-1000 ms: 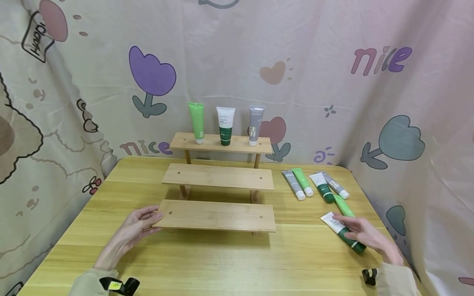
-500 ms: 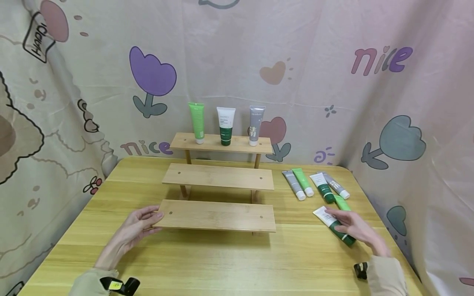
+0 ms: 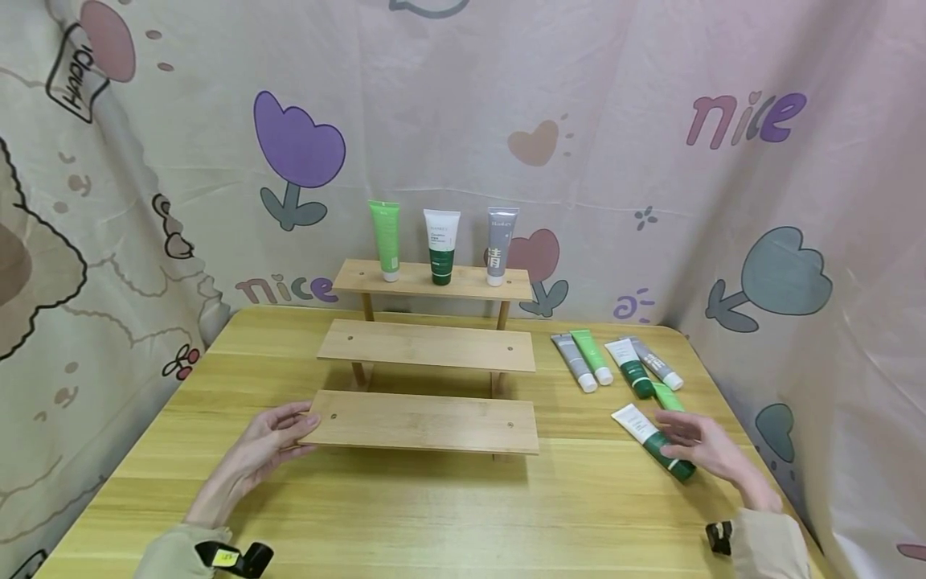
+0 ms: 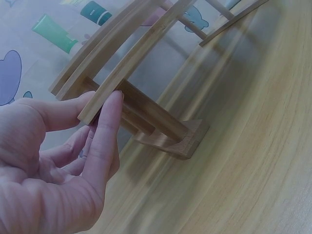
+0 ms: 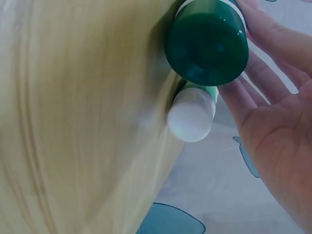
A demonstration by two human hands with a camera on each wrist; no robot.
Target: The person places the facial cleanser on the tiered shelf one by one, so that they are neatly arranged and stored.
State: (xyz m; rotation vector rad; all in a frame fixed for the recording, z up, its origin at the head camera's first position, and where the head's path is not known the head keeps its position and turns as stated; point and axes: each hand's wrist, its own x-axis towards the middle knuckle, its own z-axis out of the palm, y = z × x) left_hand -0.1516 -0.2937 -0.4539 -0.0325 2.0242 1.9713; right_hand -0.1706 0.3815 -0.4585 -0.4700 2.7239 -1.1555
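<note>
Pinching the left end of the lowest board of a three-tiered pale wooden display stand (image 3: pixel 427 422), the left hand (image 3: pixel 264 442) has the two higher boards rising beyond its fingertips. Relaxed and clasping nothing, the fingers of the right hand (image 3: pixel 712 454) sit just beside the cap end of a white and dark green plastic squeeze tube (image 3: pixel 638 425) lying to their left, though I cannot tell whether they touch it; just beyond those fingers lies a bright green plastic tube (image 3: pixel 669 396) with a white cap (image 5: pixel 190 119)
</note>
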